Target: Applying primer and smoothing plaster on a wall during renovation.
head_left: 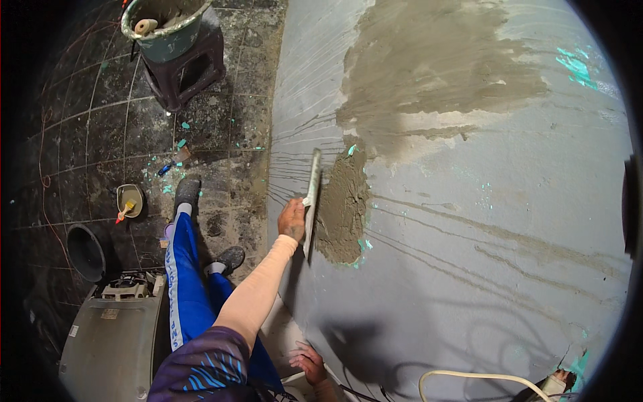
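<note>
My left hand (292, 218) is closed around a long plastering trowel (313, 181), seen nearly edge-on. Its blade stands along the left side of a thick, rough patch of wet grey-brown mortar (343, 214) on the grey wall (435, 281). Whether the blade touches the mortar is hard to tell. Low in the view, my right hand (308, 362) has its fingers apart and holds nothing, close to a pale surface beside the wall. A broader, smoother mortar area (442, 60) covers the wall farther up.
A mortar bucket (167, 47) stands on a dark stool (184, 77). On the tiled floor lie a scraper (175, 162), a small tub with a brush (129, 201) and a black bucket (86, 252). A grey machine (114, 348) is at lower left; a cream cable (482, 375) curves at lower right.
</note>
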A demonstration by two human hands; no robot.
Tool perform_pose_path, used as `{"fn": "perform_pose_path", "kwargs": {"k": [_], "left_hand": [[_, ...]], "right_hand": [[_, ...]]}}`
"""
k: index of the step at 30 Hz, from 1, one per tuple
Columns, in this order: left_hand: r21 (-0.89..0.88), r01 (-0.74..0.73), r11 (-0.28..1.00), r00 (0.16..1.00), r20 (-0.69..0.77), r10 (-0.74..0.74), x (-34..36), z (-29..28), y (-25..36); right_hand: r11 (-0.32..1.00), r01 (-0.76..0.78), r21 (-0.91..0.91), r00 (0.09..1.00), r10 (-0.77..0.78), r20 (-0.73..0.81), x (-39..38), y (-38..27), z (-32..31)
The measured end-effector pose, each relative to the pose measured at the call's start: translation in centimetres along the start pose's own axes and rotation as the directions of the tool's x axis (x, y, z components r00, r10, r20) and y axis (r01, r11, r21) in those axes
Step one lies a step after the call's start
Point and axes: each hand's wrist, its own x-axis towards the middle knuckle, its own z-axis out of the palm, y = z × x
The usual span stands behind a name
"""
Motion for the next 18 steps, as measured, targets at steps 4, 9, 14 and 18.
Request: {"fn": "perform_pose_path", "kwargs": {"k": [4,9,14,18], "left_hand": [[0.013,-0.042,0.999,0.997,0.067,0.041,-2.5,3.2,3.0],[-0.154,-0.254,0.955,0.92,0.267,0.288,-8.2,1.1,8.1],[-0.225,-0.125,0.966,0.989,0.053,0.14,-8.9,-0.5,8.8],[-0.01,-0.022,1.0,0.999,-0.03,0.022,-0.5,0.9,7.5]], "right_hand": [[0.999,-0.039,-0.024,0.996,0.037,-0.079,-1.2,1.4,-1.1],[0.994,-0.073,-0.076,0.997,0.073,0.003,-1.6,2.0,-1.9],[0.999,0.002,0.049,1.0,-0.002,-0.006,-1.6,-0.4,-1.4],[0.998,0.012,0.06,1.0,-0.011,-0.018,-2.0,-0.7,-1.1]]}}
